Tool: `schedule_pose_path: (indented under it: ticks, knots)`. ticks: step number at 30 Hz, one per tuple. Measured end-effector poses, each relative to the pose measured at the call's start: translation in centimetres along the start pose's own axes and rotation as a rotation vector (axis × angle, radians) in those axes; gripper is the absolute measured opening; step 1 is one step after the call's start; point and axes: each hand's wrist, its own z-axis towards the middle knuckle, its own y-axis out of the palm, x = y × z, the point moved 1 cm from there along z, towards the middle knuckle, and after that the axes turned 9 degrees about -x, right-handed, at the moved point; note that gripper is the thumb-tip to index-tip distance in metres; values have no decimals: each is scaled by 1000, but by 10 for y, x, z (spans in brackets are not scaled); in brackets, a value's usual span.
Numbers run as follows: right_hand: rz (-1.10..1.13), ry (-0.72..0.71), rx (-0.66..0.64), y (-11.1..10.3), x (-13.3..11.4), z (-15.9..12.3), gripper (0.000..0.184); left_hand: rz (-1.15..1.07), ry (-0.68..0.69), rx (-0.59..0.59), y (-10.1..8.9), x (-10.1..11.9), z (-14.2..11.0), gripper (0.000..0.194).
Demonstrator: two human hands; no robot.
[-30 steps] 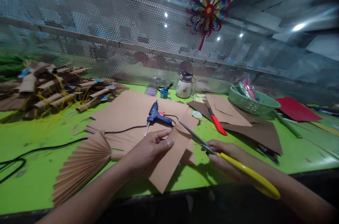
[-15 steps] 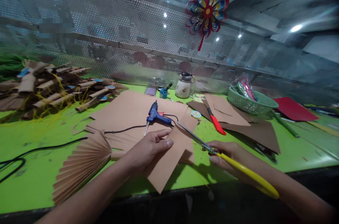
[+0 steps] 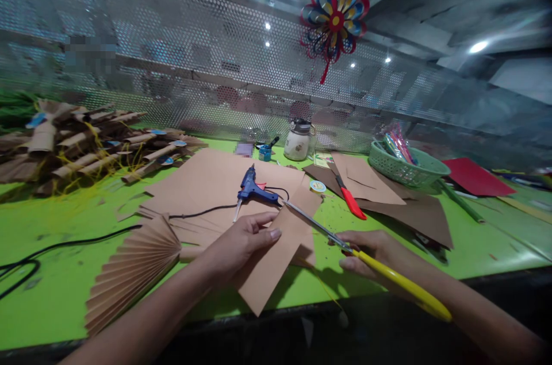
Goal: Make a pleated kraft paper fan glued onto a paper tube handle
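Observation:
My left hand (image 3: 252, 238) pinches a strip of brown kraft paper (image 3: 269, 270) between thumb and fingers, above the green table. In my right hand (image 3: 364, 247) is a pair of scissors (image 3: 401, 283) with yellow handles, gripped around the base of the blades. The long metal blades lie across the upper part of the strip and look closed. Just beyond my left hand, a blue hot glue gun (image 3: 254, 188) rests on larger brown paper sheets (image 3: 207, 175). A pleated brown paper fan (image 3: 133, 273) lies to the left, near my left forearm.
A heap of rolled paper pieces with yellow strings (image 3: 86, 146) fills the back left. Farther back stand a blue jar (image 3: 264, 152) and a white bottle (image 3: 296, 141). A red-handled knife (image 3: 352, 201), a green basket (image 3: 405, 169) and red paper (image 3: 476, 176) lie to the right.
The whole view has shifted very slightly. Both hands, the paper strip and the scissors keep practically the same positions relative to each other.

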Motion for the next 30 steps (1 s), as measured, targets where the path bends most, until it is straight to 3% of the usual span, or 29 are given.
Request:
schedule_pose_path:
  ticks: [5,11,19,26,30]
  knots:
    - [27,6,31,1,0,-2,51,-5,-18,21,1,0,1,50]
    - [-20,14,94,4,19,7,51,-15,-38,87,-1,-1,5,47]
    - [-389,246,291,-15,44,8,50,-32,277,526,-17,10,2,38]
    - [-495,275,192,-22,78,4,43,-69,398,583,-19,15,0,18]
    - [-562,251,149,-23,95,5,41,-89,518,628,-24,15,2,18]
